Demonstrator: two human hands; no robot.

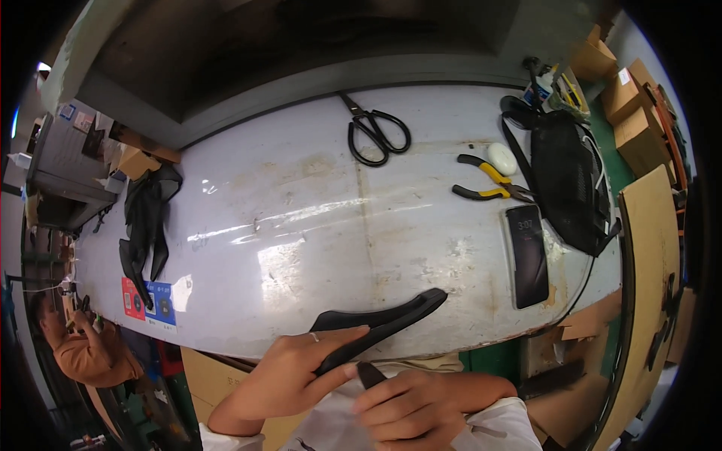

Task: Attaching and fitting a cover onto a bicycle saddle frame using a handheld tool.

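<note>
1 head-worn fisheye looks down from close above the worktable (pixel 421 244).

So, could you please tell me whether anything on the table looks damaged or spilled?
The white tabletop looks worn: brownish stains mark its middle, and more show beside the phone near the right front edge. They look odd against the pale surface; whether old or fresh, I cannot tell.

Workshop with pliers (pixel 509 186), shears (pixel 361 114) and cardboard boxes (pixel 638 135)

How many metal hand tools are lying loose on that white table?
2: scissors at the far edge of the table, and yellow-handled pliers just beyond the phone. Others may be hidden.
</note>
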